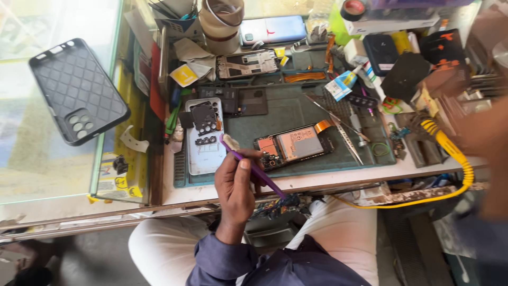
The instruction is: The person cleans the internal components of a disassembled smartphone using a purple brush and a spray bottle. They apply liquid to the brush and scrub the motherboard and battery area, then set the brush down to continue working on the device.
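The left hand (235, 182) has its fingers closed around a purple brush (253, 167) beside the opened phone (293, 145) on the worktop (317, 180); a careless stroke might snag its orange ribbon cable (323, 126); the right hand is blurred, grip untellable.

One purple brush (254, 168), one black phone case (76, 90), one opened phone (293, 145), two tape rolls (221, 21), one coiled yellow cable (450, 153).

light: bright daylight, strongest from upper left | glare: washed-out sheen on glass counter (58, 159) | shadows: soft and short on the surface (317, 177) | focus: centre sharp | blur: right hand (489, 137) and right edge heavily smeared | distortion: wide-angle bending toward the edges
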